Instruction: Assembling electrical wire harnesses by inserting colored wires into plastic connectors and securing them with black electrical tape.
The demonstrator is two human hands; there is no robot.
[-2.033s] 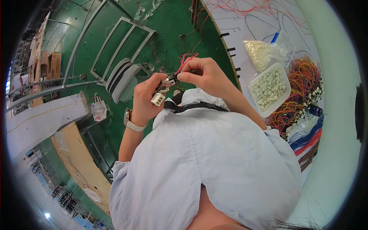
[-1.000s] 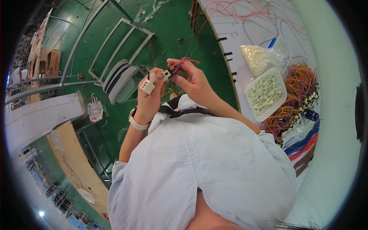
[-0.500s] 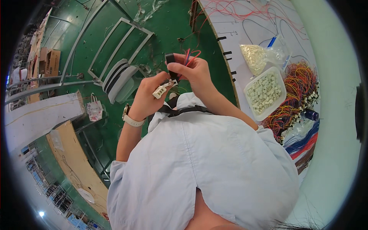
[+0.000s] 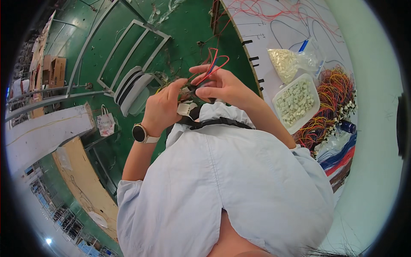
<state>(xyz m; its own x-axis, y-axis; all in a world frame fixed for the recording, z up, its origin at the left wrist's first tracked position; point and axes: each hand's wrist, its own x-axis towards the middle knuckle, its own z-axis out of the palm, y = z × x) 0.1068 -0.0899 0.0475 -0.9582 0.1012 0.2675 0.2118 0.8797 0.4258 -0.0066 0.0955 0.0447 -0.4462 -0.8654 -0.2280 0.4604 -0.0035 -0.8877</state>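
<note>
My left hand (image 4: 160,106) is closed, its fingers around a white plastic wire connector (image 4: 186,109) that pokes out by the palm. Close on its right, my right hand (image 4: 229,89) curls its thumb and fingers about a dark piece that looks like a roll of black tape (image 4: 207,97), mostly covered by the fingers. Red and blue wires (image 4: 212,64) loop up above the right fingers. Both hands meet in front of my chest, and the spot where wires and connector join is partly hidden.
On the white table at right stand a tray of white connectors (image 4: 298,103), a clear bag of cream-coloured small parts (image 4: 282,64) and a heap of coloured wires (image 4: 332,94). A metal frame (image 4: 137,47) and a grey-white stool seat (image 4: 135,92) are at left on the green floor (image 4: 180,43).
The black roll has tipped down from upright and sits lower between my hands. My left wrist has turned, showing the watch face. The red and blue wire loops stand taller.
</note>
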